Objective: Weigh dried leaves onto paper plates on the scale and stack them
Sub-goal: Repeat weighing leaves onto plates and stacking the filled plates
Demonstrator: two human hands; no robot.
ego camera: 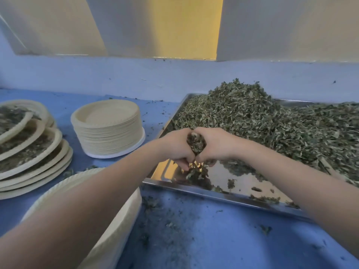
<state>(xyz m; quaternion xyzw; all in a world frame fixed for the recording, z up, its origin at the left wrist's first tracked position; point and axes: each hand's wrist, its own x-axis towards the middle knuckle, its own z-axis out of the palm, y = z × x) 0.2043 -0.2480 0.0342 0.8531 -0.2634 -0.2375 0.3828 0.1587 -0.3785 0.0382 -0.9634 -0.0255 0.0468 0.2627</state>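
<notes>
A big heap of dried leaves (272,125) fills a steel tray (229,197) on the right. My left hand (174,146) and my right hand (215,144) are pressed together over the tray's near left corner, fingers curled round a clump of leaves (196,144) held between them; a few bits hang below. A paper plate (124,216) lies under my left forearm at the lower left, mostly hidden. A leaning stack of leaf-filled plates (31,152) sits at the far left. I see no scale.
A tall stack of empty paper plates (108,129) stands on a white lid behind my left arm. The blue tabletop (204,239) is strewn with leaf crumbs. A pale wall ledge (155,74) runs along the back.
</notes>
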